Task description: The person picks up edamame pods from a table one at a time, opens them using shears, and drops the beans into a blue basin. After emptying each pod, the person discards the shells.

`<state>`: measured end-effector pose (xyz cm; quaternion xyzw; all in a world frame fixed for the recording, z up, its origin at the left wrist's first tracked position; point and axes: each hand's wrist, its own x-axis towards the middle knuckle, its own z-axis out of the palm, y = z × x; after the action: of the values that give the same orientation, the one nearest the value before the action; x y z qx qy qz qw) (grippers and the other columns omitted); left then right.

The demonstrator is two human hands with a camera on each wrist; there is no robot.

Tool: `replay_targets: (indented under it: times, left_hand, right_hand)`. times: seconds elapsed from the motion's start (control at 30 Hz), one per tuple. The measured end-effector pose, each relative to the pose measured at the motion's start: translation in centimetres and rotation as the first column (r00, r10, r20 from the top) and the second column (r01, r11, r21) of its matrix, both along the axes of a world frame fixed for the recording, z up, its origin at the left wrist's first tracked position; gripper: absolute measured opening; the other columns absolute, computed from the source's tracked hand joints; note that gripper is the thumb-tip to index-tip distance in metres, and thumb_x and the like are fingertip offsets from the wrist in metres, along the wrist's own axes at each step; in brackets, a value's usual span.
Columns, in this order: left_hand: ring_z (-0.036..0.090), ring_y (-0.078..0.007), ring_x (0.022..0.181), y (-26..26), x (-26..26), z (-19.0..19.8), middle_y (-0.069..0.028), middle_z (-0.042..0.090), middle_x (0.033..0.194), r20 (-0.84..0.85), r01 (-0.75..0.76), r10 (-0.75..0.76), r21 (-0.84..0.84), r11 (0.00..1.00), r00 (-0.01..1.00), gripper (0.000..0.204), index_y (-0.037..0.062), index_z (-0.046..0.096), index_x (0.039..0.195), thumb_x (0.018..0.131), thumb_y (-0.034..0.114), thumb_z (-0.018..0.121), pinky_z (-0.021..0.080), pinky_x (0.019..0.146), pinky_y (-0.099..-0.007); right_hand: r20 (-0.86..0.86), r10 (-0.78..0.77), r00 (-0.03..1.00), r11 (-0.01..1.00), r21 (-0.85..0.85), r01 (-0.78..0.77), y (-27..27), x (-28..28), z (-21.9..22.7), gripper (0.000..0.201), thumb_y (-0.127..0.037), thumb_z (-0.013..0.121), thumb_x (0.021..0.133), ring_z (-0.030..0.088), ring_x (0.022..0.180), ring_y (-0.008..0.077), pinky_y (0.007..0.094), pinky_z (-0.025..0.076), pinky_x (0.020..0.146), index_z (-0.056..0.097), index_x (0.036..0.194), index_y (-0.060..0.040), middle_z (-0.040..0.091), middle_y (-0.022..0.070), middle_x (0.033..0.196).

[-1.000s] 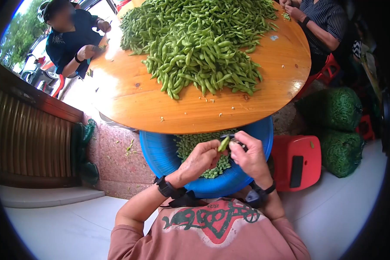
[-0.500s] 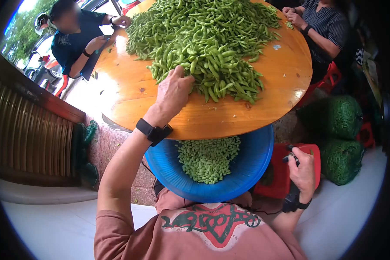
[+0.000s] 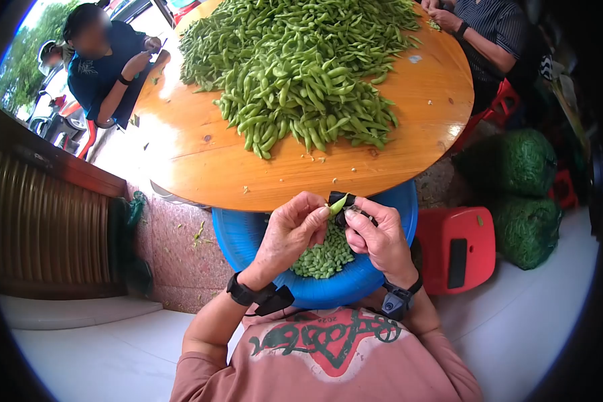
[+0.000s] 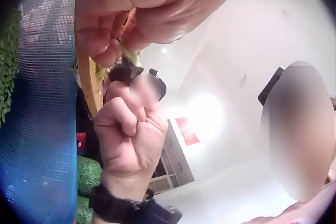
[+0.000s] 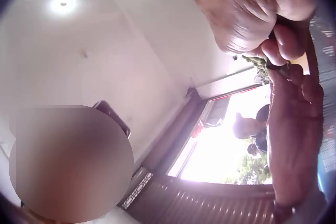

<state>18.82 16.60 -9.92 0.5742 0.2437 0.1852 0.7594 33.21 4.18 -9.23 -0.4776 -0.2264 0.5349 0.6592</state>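
Over the blue basin (image 3: 229, 244), my left hand (image 3: 285, 238) pinches one green soybean pod (image 3: 338, 206) between thumb and fingers. Facing it, my right hand (image 3: 383, 242) has its fingers curled round a small black tool (image 3: 342, 199), whose dark pieces sit at its thumb and forefinger. The pod's upper end overlaps the tool in the head view. Shelled green beans (image 3: 323, 258) lie in the basin, partly hidden by both hands. In the left wrist view a black ring (image 4: 161, 88) shows at the right hand's thumb.
A large heap of pods (image 3: 301, 80) covers much of the wooden table (image 3: 208, 175). Two people sit at its far left and right. A red stool (image 3: 442, 254) stands right of the basin, with full green net bags (image 3: 526, 228) beyond it.
Half a second ago my left hand was in the pod heap and my right hand hung over the red stool. Both are now together over the basin, with a pod in the left.
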Motion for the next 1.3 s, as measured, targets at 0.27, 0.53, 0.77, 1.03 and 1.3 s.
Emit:
replay_targets:
  times: [0.27, 0.53, 0.77, 1.03, 1.3]
  left_hand:
    - [0.058, -0.0069, 0.063, -1.6, 0.1, -0.6, -0.0009, 0.062, 0.073, -0.006, -0.14, 0.194, 0.67, 0.729, 0.981, 0.005, -0.0001, 0.06, 0.095, 0.095, 0.002, 0.065, 0.045, 0.056, -0.0226]
    - [0.062, -0.0134, 0.061, -1.7, -0.6, -0.5, -0.0061, 0.066, 0.077, -0.081, -0.039, 0.078, 0.401, 0.915, 0.994, 0.007, 0.0024, 0.059, 0.093, 0.094, 0.003, 0.066, 0.047, 0.054, -0.0249]
    - [0.06, -0.0178, 0.055, -1.7, -0.8, -1.8, -0.0076, 0.065, 0.078, 0.345, 0.299, -0.077, -0.655, 0.694, 0.935, 0.008, 0.0065, 0.058, 0.099, 0.096, 0.011, 0.065, 0.045, 0.048, -0.0266]
    - [0.052, -0.0047, 0.059, -1.8, -0.9, -1.0, 0.0011, 0.058, 0.067, -0.157, 0.059, -0.023, 0.222, 0.973, 0.987, 0.017, 0.0028, 0.061, 0.09, 0.096, 0.017, 0.068, 0.04, 0.051, -0.0214]
    - [0.061, -0.0081, 0.064, 0.5, -1.1, -0.5, -0.0059, 0.067, 0.08, -0.108, 0.222, -0.244, -0.18, 0.958, 0.964, 0.031, 0.0, 0.061, 0.096, 0.105, 0.027, 0.05, 0.046, 0.053, -0.0217]
  right_hand:
    - [-0.074, 0.046, 0.996, 0.999, -0.001, -0.046, -0.4, 0.3, -1.3, 0.018, -0.01, 0.056, 0.1, 0.04, 0.056, 0.0017, 0.0198, 0.032, 0.047, 0.061, 0.113, 0.0029, 0.045, -0.0061, 0.068]
    - [-0.053, 0.071, 0.996, 0.997, 0.021, -0.07, -0.7, 0.5, -1.5, 0.018, -0.008, 0.055, 0.1, 0.04, 0.056, 0.0015, 0.0185, 0.032, 0.048, 0.062, 0.113, 0.0023, 0.046, -0.0057, 0.069]
    - [-0.264, 0.18, 0.948, 0.983, 0.066, -0.169, -1.3, 1.0, -1.3, 0.014, -0.007, 0.054, 0.1, 0.037, 0.053, 0.0013, 0.0191, 0.032, 0.048, 0.062, 0.109, 0.0008, 0.047, -0.0052, 0.068]
    - [0.346, -0.047, 0.937, 0.999, 0.024, 0.042, -0.7, -0.9, -1.3, 0.01, -0.002, 0.058, 0.094, 0.053, 0.073, 0.0045, 0.0206, 0.046, 0.055, 0.061, 0.1, 0.0057, 0.052, 0.0011, 0.088]
    - [0.459, -0.054, 0.887, 0.998, 0.0, 0.06, -0.2, -1.1, -1.8, 0.009, -0.001, 0.059, 0.092, 0.056, 0.07, 0.0125, 0.0257, 0.048, 0.057, 0.061, 0.098, 0.0061, 0.054, 0.0062, 0.085]
